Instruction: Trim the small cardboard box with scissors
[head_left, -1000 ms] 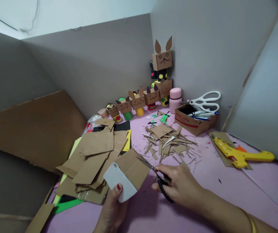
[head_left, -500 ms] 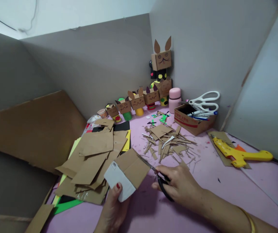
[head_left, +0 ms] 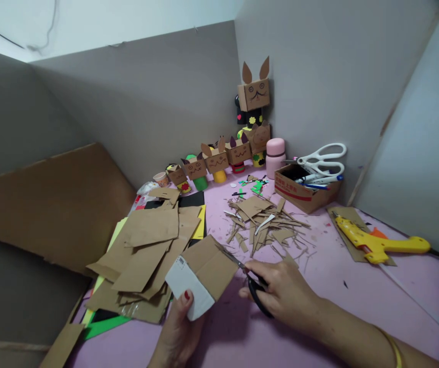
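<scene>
My left hand (head_left: 177,332) grips a piece of brown cardboard (head_left: 209,268) with a white taped end, thumb pressed on the white part. My right hand (head_left: 283,294) is closed round the black handles of a pair of scissors (head_left: 248,278). The blades reach into the right edge of the cardboard piece. Both hands hover just above the pink tabletop (head_left: 330,276) near its front edge.
A stack of cut cardboard sheets (head_left: 146,250) lies left of my hands, over coloured paper. Cardboard scraps (head_left: 265,225) litter the middle. A yellow glue gun (head_left: 376,245) lies right. A small box (head_left: 304,191) with white scissors and pens, a pink bottle (head_left: 275,157) and cardboard animal figures (head_left: 215,163) stand at the back.
</scene>
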Demonstrator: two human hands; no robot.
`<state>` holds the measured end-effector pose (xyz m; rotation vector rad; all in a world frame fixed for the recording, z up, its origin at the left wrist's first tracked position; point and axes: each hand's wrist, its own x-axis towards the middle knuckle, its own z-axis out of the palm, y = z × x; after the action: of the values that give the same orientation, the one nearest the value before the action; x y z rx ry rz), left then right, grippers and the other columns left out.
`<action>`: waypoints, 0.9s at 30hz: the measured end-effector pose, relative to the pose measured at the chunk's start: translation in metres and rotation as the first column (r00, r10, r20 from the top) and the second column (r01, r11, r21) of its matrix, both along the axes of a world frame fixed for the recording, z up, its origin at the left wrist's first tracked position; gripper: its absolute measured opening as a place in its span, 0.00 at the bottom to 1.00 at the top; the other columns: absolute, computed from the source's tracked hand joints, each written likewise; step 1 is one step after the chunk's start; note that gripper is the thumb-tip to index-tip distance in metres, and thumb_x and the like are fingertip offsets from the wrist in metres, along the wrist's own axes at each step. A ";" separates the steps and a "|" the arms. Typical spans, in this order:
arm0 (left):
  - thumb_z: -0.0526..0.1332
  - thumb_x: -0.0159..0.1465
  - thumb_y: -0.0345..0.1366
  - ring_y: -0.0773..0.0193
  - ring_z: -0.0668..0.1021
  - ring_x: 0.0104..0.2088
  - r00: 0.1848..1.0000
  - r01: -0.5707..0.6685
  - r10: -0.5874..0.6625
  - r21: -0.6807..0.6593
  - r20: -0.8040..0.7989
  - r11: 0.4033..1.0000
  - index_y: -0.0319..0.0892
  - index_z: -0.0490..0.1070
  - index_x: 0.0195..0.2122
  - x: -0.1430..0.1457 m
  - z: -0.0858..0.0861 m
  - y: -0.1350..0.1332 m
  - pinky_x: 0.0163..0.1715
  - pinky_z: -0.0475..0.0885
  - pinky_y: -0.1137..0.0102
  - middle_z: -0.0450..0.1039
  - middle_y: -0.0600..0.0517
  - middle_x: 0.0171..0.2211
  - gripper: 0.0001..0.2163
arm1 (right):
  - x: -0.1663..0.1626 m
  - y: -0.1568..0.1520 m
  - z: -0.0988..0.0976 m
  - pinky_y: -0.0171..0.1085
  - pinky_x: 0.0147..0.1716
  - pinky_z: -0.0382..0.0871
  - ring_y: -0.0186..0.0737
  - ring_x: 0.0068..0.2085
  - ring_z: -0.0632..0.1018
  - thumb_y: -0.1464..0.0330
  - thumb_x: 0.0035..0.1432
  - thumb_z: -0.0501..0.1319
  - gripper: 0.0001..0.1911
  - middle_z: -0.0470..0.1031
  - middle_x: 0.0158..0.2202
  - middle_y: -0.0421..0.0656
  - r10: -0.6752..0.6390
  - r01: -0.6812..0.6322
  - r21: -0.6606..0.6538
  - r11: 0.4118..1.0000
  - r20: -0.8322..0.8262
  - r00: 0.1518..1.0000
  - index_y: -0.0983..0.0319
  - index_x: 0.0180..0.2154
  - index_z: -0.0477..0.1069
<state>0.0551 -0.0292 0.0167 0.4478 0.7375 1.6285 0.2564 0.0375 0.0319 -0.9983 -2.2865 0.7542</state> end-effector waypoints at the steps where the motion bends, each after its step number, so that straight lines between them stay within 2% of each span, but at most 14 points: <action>1: 0.71 0.50 0.35 0.58 0.82 0.40 1.000 -0.001 0.001 0.008 0.003 1.000 0.54 0.63 0.58 0.000 -0.001 0.000 0.49 0.73 0.69 0.80 0.52 0.44 0.34 | 0.000 0.000 0.000 0.32 0.24 0.53 0.34 0.22 0.68 0.61 0.57 0.60 0.09 0.71 0.20 0.36 0.001 -0.001 0.004 1.000 -0.001 1.000 0.60 0.30 0.69; 7: 0.70 0.50 0.36 0.57 0.82 0.41 1.000 -0.001 0.001 0.041 0.004 0.999 0.54 0.65 0.56 -0.001 -0.004 0.002 0.42 0.77 0.70 0.80 0.52 0.43 0.31 | -0.001 -0.002 -0.003 0.32 0.25 0.53 0.34 0.22 0.70 0.62 0.58 0.60 0.10 0.72 0.21 0.35 0.013 -0.012 0.050 0.999 -0.023 1.000 0.60 0.28 0.67; 12: 0.71 0.49 0.37 0.59 0.82 0.38 1.000 0.018 -0.018 0.050 0.006 0.999 0.54 0.66 0.56 0.002 -0.001 0.001 0.41 0.77 0.72 0.81 0.53 0.41 0.31 | 0.000 0.000 -0.002 0.31 0.24 0.53 0.33 0.22 0.70 0.63 0.57 0.61 0.08 0.72 0.22 0.36 0.025 -0.024 0.022 0.999 -0.023 0.999 0.60 0.29 0.68; 14: 0.71 0.50 0.36 0.60 0.82 0.38 1.000 0.025 -0.024 0.048 -0.004 0.999 0.55 0.63 0.58 0.002 0.000 0.000 0.44 0.75 0.72 0.81 0.54 0.42 0.34 | 0.000 0.001 -0.002 0.31 0.24 0.54 0.34 0.24 0.71 0.63 0.57 0.61 0.07 0.73 0.23 0.37 0.025 -0.025 0.012 1.000 -0.012 1.000 0.60 0.32 0.69; 19: 0.70 0.51 0.36 0.57 0.79 0.46 0.999 0.030 -0.030 0.012 -0.017 0.999 0.54 0.58 0.61 0.002 -0.003 0.000 0.56 0.65 0.68 0.79 0.53 0.45 0.37 | 0.000 0.002 -0.002 0.32 0.25 0.54 0.36 0.25 0.72 0.64 0.56 0.61 0.06 0.74 0.24 0.38 0.005 -0.006 0.030 1.000 0.015 1.000 0.60 0.32 0.69; 27: 0.69 0.52 0.36 0.56 0.80 0.45 0.998 0.059 -0.061 0.041 0.032 0.997 0.53 0.61 0.59 -0.001 -0.009 -0.001 0.56 0.65 0.66 0.79 0.51 0.45 0.33 | -0.001 0.000 -0.002 0.32 0.24 0.54 0.34 0.22 0.69 0.63 0.57 0.60 0.08 0.72 0.22 0.36 0.015 -0.015 0.021 1.000 -0.026 1.000 0.60 0.29 0.68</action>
<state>0.0543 -0.0301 0.0082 0.4668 0.6615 1.5933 0.2554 0.0378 0.0296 -0.9569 -2.2769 0.7437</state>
